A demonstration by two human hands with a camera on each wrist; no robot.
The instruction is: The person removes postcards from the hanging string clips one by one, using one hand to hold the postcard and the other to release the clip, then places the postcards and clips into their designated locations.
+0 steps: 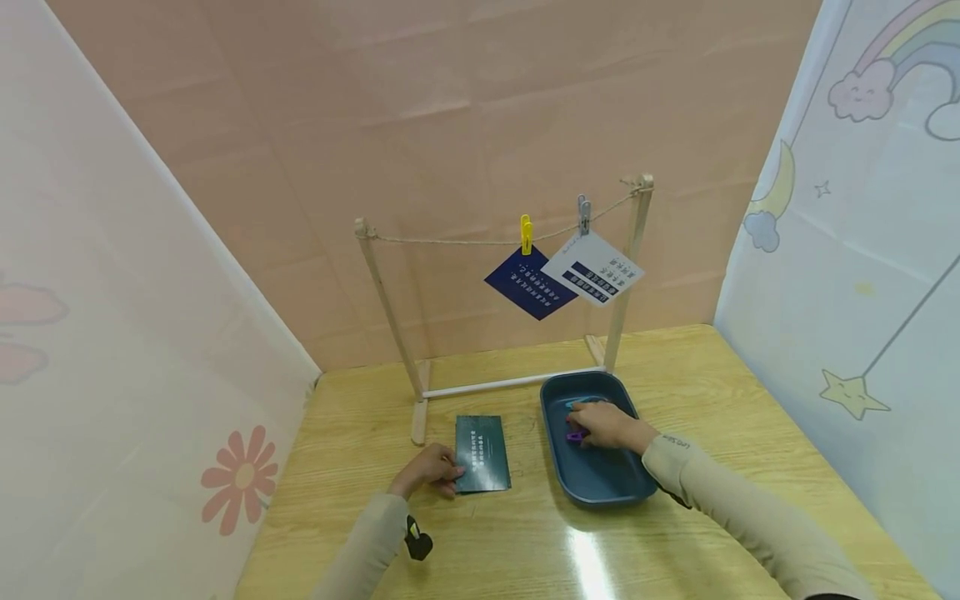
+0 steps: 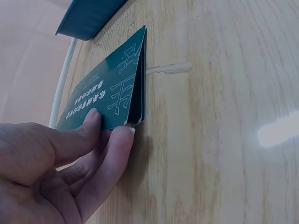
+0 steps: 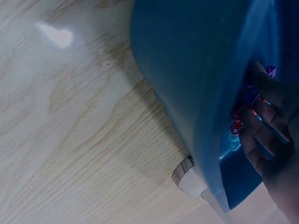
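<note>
My left hand [image 1: 435, 468] pinches the near left corner of a dark green card [image 1: 482, 454] with white print. In the left wrist view, the thumb [image 2: 89, 123] lies on the printed face and a fingertip is under the edge. Another dark layer shows beneath the top card there. My right hand [image 1: 606, 423] reaches down into a dark blue basin [image 1: 607, 492]. Its thumb and fingers are around a purple clothespin [image 1: 576, 436]. Beside them in the right wrist view are a red clothespin [image 3: 237, 127] and a light blue one [image 3: 233, 141], partly hidden by the fingers.
Behind stands a wooden frame [image 1: 390, 308] with a string [image 1: 450, 242] across it. A yellow clothespin [image 1: 527, 235] holds a navy card [image 1: 531, 283], and a grey clothespin [image 1: 584, 217] holds a white card [image 1: 592, 267]. A white rod [image 1: 510, 383] joins the frame's feet.
</note>
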